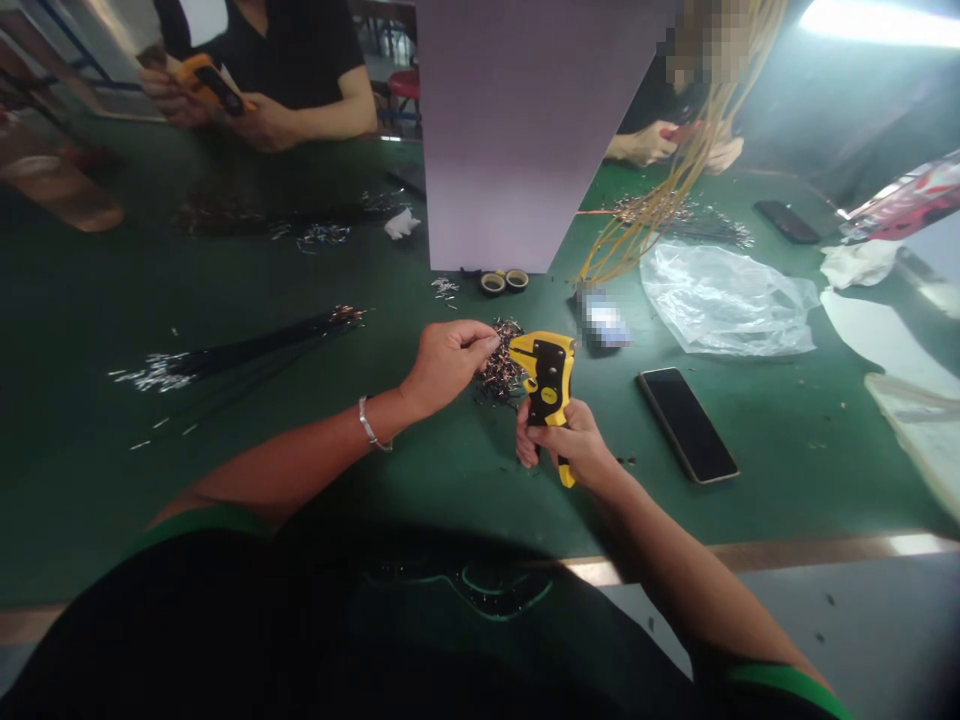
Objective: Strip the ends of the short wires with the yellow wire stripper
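My right hand is wrapped around the handles of a yellow and black wire stripper, its head pointing up and to the left. Just left of the tool's jaws, the thumb and forefinger of my left hand are pinched together. Whatever sits between those fingertips is too small to make out. Behind and below the fingertips lies a heap of short black wire scraps with copper ends. A bundle of long black wires with bright tips rests on the green table to the left.
A pale upright panel stands ahead, with two tape rolls at its foot. On the right are a phone, a clear plastic bag and hanging yellow wires. Co-workers' hands hold tools across the table.
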`<state>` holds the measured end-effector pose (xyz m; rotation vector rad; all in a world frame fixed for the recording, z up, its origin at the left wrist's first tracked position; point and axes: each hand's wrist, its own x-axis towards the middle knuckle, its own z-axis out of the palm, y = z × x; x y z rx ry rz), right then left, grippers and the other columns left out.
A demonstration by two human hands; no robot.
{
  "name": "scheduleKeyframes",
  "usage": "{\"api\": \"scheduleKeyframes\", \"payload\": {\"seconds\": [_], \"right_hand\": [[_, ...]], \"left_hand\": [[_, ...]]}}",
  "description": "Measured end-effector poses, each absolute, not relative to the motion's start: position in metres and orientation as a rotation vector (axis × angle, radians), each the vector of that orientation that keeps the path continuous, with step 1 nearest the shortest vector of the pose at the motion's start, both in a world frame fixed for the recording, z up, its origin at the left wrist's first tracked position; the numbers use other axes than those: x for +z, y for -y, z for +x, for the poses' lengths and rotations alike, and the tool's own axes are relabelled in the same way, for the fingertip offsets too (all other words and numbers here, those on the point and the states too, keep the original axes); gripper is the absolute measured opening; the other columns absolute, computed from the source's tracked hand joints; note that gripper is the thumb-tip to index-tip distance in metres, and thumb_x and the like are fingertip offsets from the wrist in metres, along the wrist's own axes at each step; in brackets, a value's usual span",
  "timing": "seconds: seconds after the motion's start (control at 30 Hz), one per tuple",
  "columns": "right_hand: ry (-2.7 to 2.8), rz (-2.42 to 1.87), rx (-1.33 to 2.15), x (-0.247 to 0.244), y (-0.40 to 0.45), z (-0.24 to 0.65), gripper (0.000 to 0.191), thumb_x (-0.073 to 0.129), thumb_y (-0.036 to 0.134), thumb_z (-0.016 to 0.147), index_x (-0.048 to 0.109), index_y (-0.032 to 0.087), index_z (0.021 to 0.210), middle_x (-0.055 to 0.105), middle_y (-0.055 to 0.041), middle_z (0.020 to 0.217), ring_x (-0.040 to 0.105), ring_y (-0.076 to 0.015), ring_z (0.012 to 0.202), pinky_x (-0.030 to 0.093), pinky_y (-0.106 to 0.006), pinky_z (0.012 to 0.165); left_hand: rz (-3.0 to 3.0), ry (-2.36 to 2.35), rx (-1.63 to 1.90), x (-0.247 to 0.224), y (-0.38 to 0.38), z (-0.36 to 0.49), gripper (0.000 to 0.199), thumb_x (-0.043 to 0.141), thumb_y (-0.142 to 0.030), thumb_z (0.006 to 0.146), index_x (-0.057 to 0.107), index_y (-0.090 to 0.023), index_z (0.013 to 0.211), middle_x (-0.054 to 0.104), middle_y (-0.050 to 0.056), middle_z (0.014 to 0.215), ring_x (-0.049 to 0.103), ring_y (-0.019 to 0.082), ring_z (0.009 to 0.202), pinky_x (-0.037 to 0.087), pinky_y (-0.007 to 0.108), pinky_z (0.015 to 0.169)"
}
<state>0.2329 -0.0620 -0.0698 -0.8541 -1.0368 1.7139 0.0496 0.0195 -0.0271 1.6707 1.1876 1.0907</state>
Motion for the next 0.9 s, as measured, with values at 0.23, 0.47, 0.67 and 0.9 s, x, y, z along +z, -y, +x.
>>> {"api": "scheduleKeyframes", "payload": {"seconds": [0.23,0.47,0.67,0.9], "right_hand": [[0.991,-0.941,1.653,-0.078,0.062,0.226,0.016,0.066,0.011,0.063,0.058,0.017,0.076,0.056,0.0064,0.05,0.048,-0.0097,0.036,0.043,-0.025,0.038],[1.051,-0.939,1.597,-0.078,0.056,0.231,0.019,0.066,0.012,0.061,0.061,0.016,0.078,0.059,0.0031,0.059,0.053,-0.0121,0.046,0.047,-0.029,0.047],[1.097,-0.888,1.661,-0.076,0.052,0.237,0.027,0.065,0.012,0.058,0.063,0.016,0.084,0.062,0.0006,0.065,0.058,-0.0164,0.056,0.049,-0.034,0.058],[1.128,-0.869,1.729,-0.078,0.055,0.235,0.031,0.065,0.011,0.058,0.063,0.016,0.089,0.064,0.0003,0.07,0.059,-0.0157,0.058,0.049,-0.033,0.06]], "left_hand": [[1.662,-1.205,1.097,-0.036,-0.029,0.048,0.014,0.062,-0.018,0.08,0.072,-0.016,0.07,0.059,-0.002,0.053,0.05,0.009,0.053,0.04,0.023,0.055],[1.669,-1.191,1.081,-0.032,-0.03,0.046,0.013,0.062,-0.018,0.078,0.071,-0.017,0.069,0.058,-0.003,0.052,0.049,0.008,0.052,0.04,0.023,0.054],[1.675,-1.177,1.109,-0.031,-0.028,0.047,0.013,0.062,-0.02,0.079,0.072,-0.018,0.07,0.059,-0.002,0.053,0.05,0.009,0.053,0.042,0.024,0.055],[1.679,-1.2,1.111,-0.031,-0.028,0.047,0.012,0.063,-0.022,0.079,0.073,-0.017,0.074,0.06,-0.002,0.055,0.051,0.009,0.054,0.041,0.024,0.055]]}}
